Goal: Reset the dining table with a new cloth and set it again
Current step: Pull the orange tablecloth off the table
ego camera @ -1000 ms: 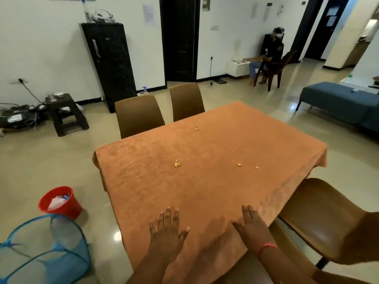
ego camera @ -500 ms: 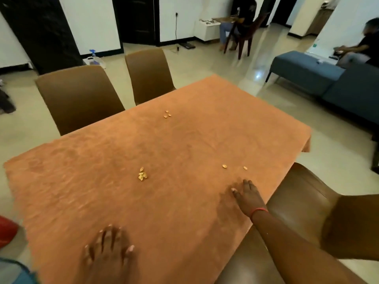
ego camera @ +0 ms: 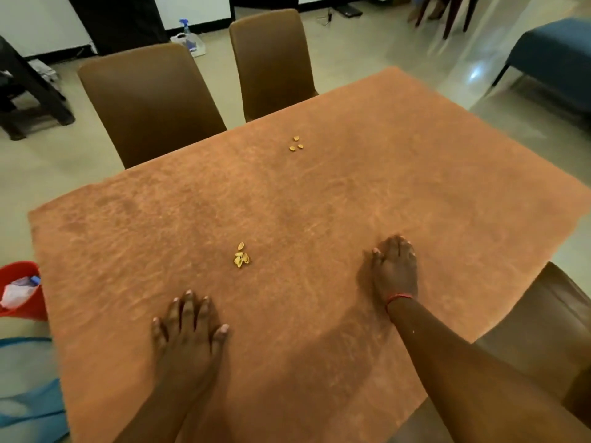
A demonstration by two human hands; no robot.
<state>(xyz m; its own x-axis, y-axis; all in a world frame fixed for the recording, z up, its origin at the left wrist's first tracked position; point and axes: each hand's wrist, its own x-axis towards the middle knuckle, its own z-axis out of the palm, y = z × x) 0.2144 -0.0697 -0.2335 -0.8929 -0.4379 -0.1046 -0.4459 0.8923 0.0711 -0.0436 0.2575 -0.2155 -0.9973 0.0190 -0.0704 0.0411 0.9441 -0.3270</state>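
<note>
On the rust-orange velvety tablecloth [ego camera: 319,203] covering the table, the left hand [ego camera: 188,334] lies flat, holding nothing; the right hand [ego camera: 396,270] cups, contents unclear; sweep the scattered pale nut shells [ego camera: 241,259] inward before lifting

Both hands lie flat on the orange cloth [ego camera: 319,203]: left hand [ego camera: 188,340] near the front edge, right hand [ego camera: 395,270] farther in. Shells [ego camera: 241,259] sit between them; more shells [ego camera: 295,143] lie beyond.
</note>
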